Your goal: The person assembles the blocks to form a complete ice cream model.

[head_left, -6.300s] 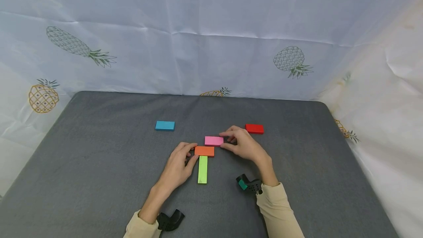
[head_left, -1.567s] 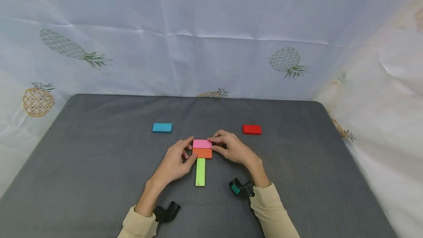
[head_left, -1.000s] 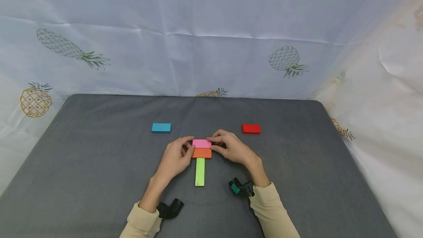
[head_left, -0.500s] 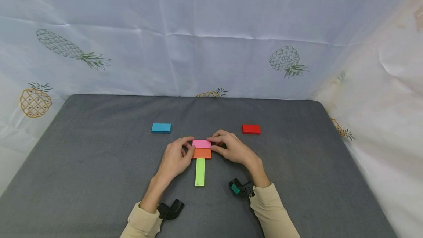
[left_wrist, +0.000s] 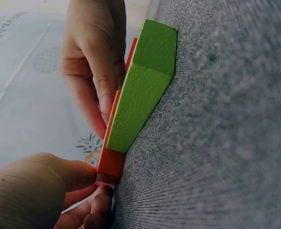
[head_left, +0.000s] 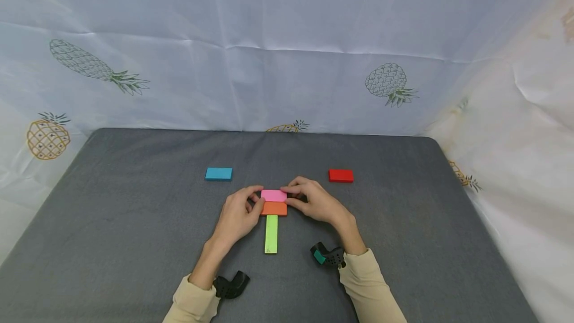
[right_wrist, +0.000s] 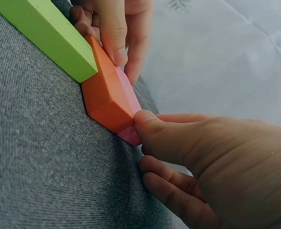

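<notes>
A pink block point(head_left: 273, 195) lies flat on the table, its long side flush against an orange block point(head_left: 274, 208). From the middle of the orange block's near side a light green block point(head_left: 271, 234) runs toward the person, forming a T. My left hand point(head_left: 235, 216) pinches the left end of the pink block between thumb and forefinger. At the other end, my right hand point(head_left: 320, 203) pinches it the same way. The right wrist view shows the right thumb at the seam of the pink and orange blocks. Fingers hide part of the pink block's ends.
On the grey table point(head_left: 134, 223), a blue block point(head_left: 218, 173) lies back left of the hands and a red block point(head_left: 341, 175) back right. Behind hangs a white cloth point(head_left: 287, 83) with printed pineapples.
The pink block has slid left and nearer, from offset to lined up with the orange one. My left hand has shifted from the orange block to the pink one. Lately both hands hold still.
</notes>
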`<state>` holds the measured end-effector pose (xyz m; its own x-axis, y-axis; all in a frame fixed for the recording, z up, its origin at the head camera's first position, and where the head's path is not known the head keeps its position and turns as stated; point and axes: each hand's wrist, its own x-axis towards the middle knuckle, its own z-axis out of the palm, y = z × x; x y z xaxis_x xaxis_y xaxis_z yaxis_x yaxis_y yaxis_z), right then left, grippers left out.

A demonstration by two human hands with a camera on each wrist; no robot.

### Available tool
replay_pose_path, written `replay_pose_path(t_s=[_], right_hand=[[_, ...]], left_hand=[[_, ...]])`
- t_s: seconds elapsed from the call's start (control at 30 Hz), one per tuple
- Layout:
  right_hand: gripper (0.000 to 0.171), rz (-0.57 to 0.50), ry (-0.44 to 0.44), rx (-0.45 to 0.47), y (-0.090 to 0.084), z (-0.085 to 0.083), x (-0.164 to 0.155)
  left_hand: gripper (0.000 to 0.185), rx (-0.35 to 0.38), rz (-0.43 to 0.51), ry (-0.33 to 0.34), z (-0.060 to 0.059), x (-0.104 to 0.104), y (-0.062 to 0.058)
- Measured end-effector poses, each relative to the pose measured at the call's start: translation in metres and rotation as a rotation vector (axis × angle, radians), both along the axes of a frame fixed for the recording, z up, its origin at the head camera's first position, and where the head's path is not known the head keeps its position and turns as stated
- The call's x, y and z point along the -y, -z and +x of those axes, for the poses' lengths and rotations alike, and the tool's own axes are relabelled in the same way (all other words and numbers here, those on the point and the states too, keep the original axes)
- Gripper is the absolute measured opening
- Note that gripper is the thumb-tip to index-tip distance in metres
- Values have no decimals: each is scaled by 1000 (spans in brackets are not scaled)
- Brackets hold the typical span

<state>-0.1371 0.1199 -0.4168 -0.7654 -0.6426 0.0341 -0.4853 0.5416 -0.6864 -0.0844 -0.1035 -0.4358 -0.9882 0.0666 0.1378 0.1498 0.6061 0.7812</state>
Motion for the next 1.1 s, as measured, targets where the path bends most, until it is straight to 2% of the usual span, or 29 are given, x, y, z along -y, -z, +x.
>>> replay_pose_path(t_s=[0.27,0.43,0.63,0.8,1.1], right_hand=[[37,-8,6,-1,0,0,0],[36,-43,54,-7,-1,0,-8],[34,-108,108,-81,-7,-4,-29],[34,-85,137,-119,-16,-11,-46],[33,-43,194,-128,-24,-19,-70]], left_hand=[[31,-1,0,3,0,0,0],[31,4,5,-2,0,1,0],[31,-12,7,5,0,1,1],[30,-21,13,9,1,0,1],[30,-26,11,6,1,0,1]])
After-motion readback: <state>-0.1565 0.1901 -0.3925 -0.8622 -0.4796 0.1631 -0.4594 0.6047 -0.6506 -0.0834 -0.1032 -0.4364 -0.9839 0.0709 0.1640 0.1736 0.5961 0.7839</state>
